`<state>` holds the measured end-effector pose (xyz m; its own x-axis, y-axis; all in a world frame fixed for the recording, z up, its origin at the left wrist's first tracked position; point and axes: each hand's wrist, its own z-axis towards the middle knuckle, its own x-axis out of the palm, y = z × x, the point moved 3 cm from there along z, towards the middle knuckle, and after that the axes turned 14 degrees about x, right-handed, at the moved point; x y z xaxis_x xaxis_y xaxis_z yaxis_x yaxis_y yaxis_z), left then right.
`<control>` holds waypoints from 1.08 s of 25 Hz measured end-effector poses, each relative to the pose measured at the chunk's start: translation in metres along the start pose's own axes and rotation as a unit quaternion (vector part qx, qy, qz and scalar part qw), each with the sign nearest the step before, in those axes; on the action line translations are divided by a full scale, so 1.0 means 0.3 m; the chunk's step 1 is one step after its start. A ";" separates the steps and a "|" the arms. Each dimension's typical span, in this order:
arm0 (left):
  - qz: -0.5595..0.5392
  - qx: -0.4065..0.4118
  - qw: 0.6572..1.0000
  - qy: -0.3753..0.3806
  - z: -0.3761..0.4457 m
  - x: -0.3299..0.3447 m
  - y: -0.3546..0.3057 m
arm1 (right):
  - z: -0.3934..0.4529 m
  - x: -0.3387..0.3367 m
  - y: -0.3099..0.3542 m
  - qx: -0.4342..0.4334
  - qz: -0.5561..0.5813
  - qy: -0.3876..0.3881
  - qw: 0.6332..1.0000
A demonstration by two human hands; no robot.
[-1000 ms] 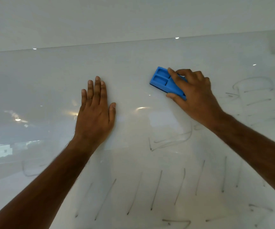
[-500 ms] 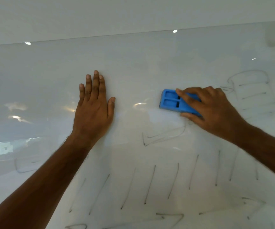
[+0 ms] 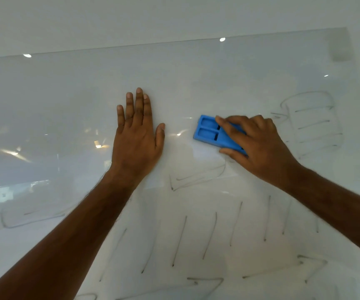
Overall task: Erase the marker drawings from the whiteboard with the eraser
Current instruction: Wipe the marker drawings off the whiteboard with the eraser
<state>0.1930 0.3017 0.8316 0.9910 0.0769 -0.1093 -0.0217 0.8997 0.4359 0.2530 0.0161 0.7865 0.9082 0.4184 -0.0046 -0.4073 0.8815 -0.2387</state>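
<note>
Your right hand [image 3: 259, 144] grips the blue eraser [image 3: 214, 135], pressing it on the whiteboard [image 3: 66, 94] right of centre. Your left hand [image 3: 136, 137] lies flat, fingers released and spread, left of it. Marker drawings [image 3: 198, 178] remain nearer and farther right.

Bright blue eraser [image 3: 214, 134], glossy white whiteboard [image 3: 66, 100] with thin dark grey marker drawings [image 3: 209, 237].

Wall: you see a plain pale wall [image 3: 174, 16] above.
Light: small bright ceiling-light reflections [image 3: 222, 39] dot the glossy surface.
</note>
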 end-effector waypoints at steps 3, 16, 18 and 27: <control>-0.001 0.003 1.000 -0.003 -0.003 0.004 -0.004 | -0.055 -0.021 -0.100 -0.029 -0.023 0.014 0.999; 0.023 0.009 1.000 -0.006 0.087 0.057 -0.145 | 0.015 -0.004 -0.154 0.069 0.001 -0.011 0.998; 0.022 0.009 1.000 -0.010 0.083 0.056 -0.143 | -0.052 -0.015 -0.172 0.020 -0.010 0.001 1.000; 0.009 0.000 1.000 0.030 0.065 0.045 -0.162 | -0.053 -0.070 -0.440 0.045 -0.050 0.006 0.998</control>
<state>0.2100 0.2506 0.8263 0.9809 0.1184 -0.1544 -0.0394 0.8980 0.4382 0.2891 -0.1125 0.8026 0.9458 0.3248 0.0037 -0.3206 0.9353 -0.1500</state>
